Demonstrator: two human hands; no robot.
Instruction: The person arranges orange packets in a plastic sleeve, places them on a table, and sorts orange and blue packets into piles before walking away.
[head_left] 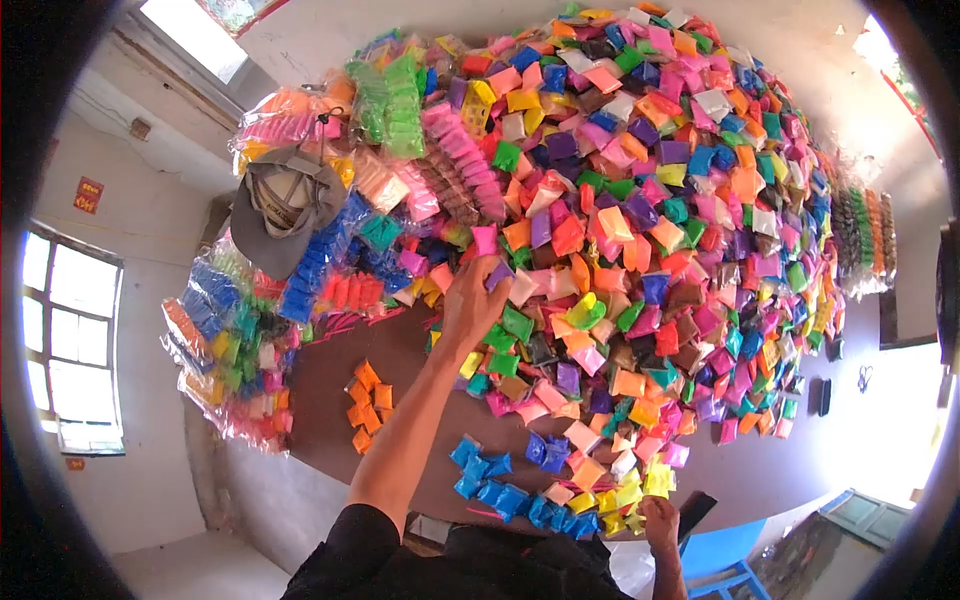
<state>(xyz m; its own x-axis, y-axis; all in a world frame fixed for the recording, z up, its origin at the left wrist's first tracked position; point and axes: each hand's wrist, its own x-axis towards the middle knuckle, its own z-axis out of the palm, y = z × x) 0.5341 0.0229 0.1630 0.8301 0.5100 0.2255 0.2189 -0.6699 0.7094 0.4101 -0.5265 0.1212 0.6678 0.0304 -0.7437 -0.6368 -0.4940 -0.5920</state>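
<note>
Nearest the lens a black sleeve [350, 545] is seen, from which the left arm is stretched across the brown table [320, 440] to the near edge of the heap of coloured packets [650, 200]. The left hand [472, 305] is closed at its fingertips on a pink packet [485, 240], which is held just above the heap's edge. The right hand [658, 522] lies low by the body, against the yellow packets [628, 493]; whether one is gripped or merely touched cannot be told. The hands are thus well apart. Small groups by colour are laid on the bare table: orange packets [366, 400] to the left, blue packets [497, 487] near the body, the yellow ones beside them. A grey cap [285, 205] is lying on the bagged bundles [230, 330] at the far left. The step is judged to be the lifting of a single packet out of the mix. It would be done well if only one packet were pinched by a corner (the neighbours are loose and easily dragged along), raised straight up before being carried, and set apart from the other colours, since no separate pink group can be made out on the bare table. The heap's edge should be disturbed as little as possible, so that the sorted groups are not buried by slides.
</note>
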